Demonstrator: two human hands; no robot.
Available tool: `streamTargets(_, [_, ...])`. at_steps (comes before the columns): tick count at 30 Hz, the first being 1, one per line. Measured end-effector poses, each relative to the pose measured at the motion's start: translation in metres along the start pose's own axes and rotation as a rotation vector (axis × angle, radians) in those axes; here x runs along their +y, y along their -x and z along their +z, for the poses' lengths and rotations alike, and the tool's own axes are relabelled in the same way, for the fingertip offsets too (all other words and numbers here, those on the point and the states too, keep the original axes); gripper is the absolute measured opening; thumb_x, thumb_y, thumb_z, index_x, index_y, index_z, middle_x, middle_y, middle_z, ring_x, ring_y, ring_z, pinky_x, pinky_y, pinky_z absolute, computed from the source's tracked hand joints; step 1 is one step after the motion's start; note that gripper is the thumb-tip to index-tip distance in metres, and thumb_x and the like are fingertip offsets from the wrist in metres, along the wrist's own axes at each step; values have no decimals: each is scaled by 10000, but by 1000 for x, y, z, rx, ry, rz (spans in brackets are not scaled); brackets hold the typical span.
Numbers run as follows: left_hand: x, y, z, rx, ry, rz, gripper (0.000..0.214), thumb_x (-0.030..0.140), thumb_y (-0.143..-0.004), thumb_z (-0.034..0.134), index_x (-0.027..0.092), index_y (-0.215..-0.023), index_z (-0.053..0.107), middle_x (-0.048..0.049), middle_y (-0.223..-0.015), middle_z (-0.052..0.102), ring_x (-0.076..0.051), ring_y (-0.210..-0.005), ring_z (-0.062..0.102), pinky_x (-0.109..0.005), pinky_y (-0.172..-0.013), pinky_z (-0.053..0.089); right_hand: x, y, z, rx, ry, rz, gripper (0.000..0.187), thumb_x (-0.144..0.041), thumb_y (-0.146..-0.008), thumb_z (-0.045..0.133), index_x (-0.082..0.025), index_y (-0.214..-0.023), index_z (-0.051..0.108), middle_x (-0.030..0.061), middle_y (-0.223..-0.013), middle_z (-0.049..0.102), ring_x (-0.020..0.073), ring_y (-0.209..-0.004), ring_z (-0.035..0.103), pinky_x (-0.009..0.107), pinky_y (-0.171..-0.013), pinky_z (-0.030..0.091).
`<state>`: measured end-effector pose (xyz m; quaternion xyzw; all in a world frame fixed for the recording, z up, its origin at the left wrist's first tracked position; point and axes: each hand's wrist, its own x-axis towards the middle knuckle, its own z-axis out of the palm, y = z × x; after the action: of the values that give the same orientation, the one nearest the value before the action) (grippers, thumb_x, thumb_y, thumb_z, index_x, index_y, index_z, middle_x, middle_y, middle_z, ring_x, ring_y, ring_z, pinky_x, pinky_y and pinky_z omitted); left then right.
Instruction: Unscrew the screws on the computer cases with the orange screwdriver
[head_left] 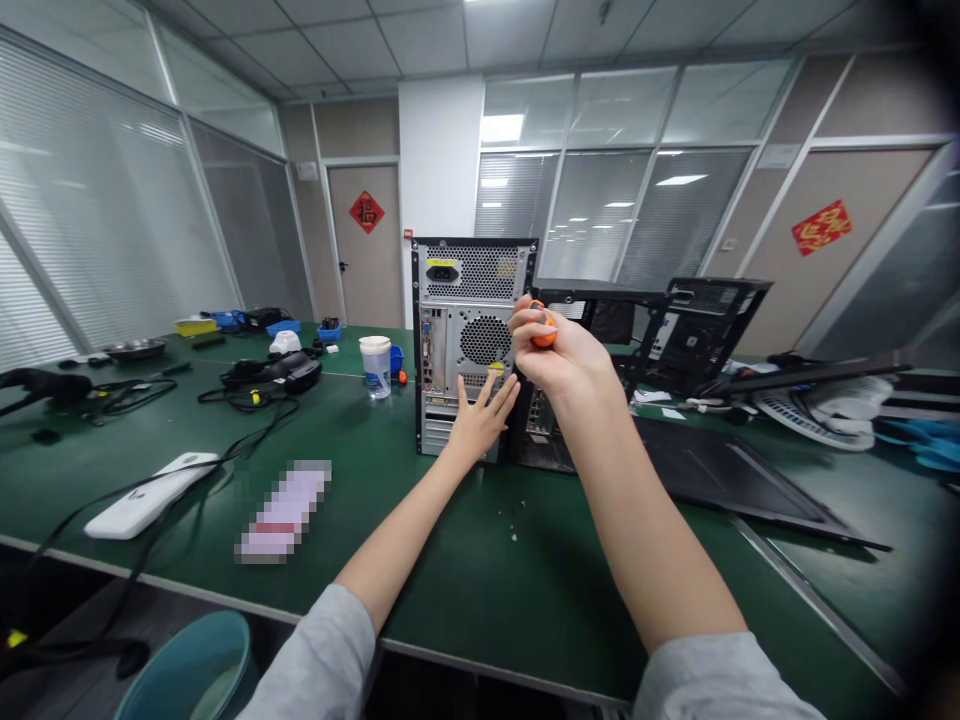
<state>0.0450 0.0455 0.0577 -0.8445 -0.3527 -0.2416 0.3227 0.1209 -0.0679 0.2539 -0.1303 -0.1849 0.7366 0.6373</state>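
Observation:
Upright on the green table stands a computer tower (469,285), its rear panel facing me with a power socket, fan grille and ports. My left hand (480,428) lies against the lower part of this panel, fingers spread. At the panel's right edge, beside the fan grille, my right hand (559,350) is wrapped round the orange and grey handle of a screwdriver (543,328). My fist hides its shaft and tip. Several small screws (514,536) lie on the table in front of the tower.
A black side panel (720,475) lies flat at right, near another computer case (705,325). A plastic cup (376,368) stands left of the tower. Further left are a white power bank-like device (150,495), a blurred-out phone shape (285,512) and cables. A teal bin (191,670) sits below the table edge.

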Motion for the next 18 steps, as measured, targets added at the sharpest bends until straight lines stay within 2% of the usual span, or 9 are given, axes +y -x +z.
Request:
streamTargets(4, [0,0,1,4,10,-2,701,327,-898,548,204,-1483,182,-81,-1552,175,-302,-1443,-74,-783,-1011,-2,2,-1,-1,17,79,-33,268,-120,-950,257,-200,-761,429,-66,-504,457,36,-346,374,83,-259,283])
streamTargets(10, [1,0,1,7,4,-2,729,330,-889,562,201,-1486,164,-99,-1546,198,-303,-1439,-82,-785,-1011,13,0,-5,-5,5,100,-69,280,-219,-984,228,-204,-801,440,-84,-510,344,26,-348,321,67,-267,258])
streamTargets(14, [1,0,0,8,-3,-1,741,328,-884,568,201,-1487,157,-94,-1550,182,-302,-1435,-99,-783,-1016,22,-2,-8,-7,16,85,-114,277,-360,-981,295,-207,-805,444,-78,-538,355,26,-368,346,77,-276,278])
streamTargets(18, [0,0,0,9,3,-1,729,319,-888,561,197,-1486,164,-93,-1552,176,-305,-1437,-89,-782,-1015,12,0,-9,-7,24,55,-143,267,-344,-967,366,-219,-734,405,-81,-544,353,21,-375,354,78,-293,302])
